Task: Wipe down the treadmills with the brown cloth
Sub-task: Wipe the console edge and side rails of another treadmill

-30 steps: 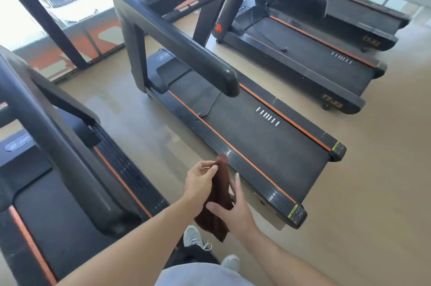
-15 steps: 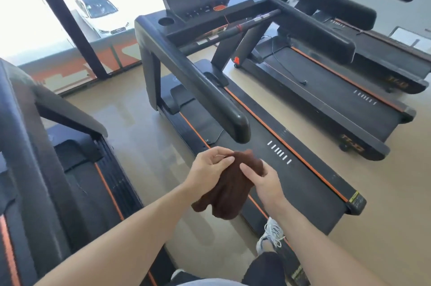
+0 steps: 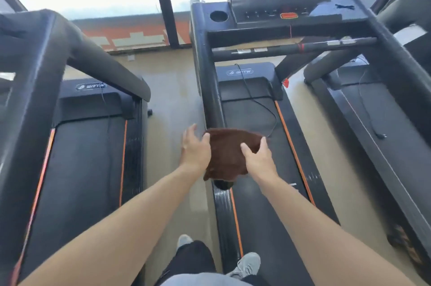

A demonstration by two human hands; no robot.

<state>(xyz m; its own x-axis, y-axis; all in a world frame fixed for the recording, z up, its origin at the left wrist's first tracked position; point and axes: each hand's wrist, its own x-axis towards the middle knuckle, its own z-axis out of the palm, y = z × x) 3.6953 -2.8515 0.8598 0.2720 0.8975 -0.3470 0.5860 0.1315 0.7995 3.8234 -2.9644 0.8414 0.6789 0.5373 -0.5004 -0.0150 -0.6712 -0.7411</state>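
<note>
Presently both hands, left point(image 3: 195, 148) and right point(image 3: 259, 157), grasp the brown cloth point(image 3: 229, 153) spread over the treadmill point(image 3: 268, 169) handrail point(image 3: 211, 90), presumably for wiping.

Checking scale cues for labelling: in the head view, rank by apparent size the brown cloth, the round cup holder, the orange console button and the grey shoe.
1. Brown cloth
2. Grey shoe, enlarged by nearness
3. Round cup holder
4. Orange console button, slightly smaller
</note>
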